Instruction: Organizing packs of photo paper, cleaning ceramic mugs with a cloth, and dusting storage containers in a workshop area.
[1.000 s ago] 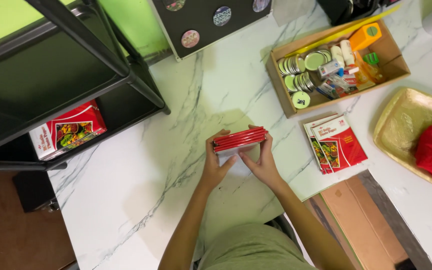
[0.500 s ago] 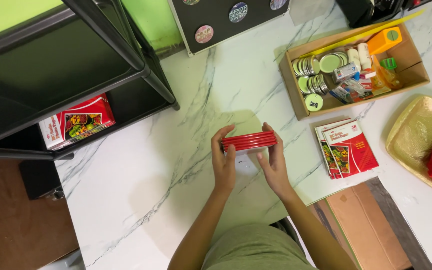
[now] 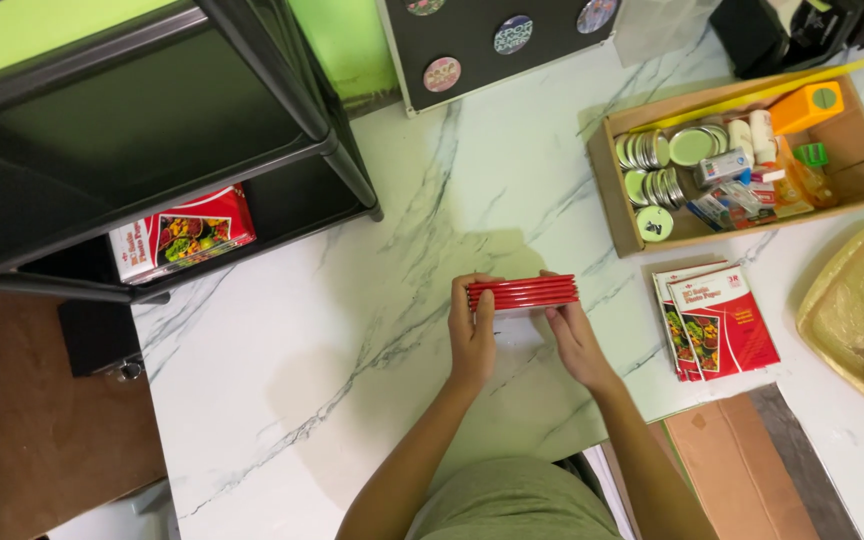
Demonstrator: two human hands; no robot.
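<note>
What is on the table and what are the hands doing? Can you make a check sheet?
Surface: white marbled table.
Job's things: stack of red packets, held on edge just above the table.
Clutter: cardboard box of round metal discs and small bottles; red packets lying flat beside it; gold tray with something red in it.
Grippers: left hand and right hand grip the stack's two ends.
Cables: nothing seen.
Surroundings: black shelf rack with a red packet on its lower shelf; black board with round badges; green wall.
</note>
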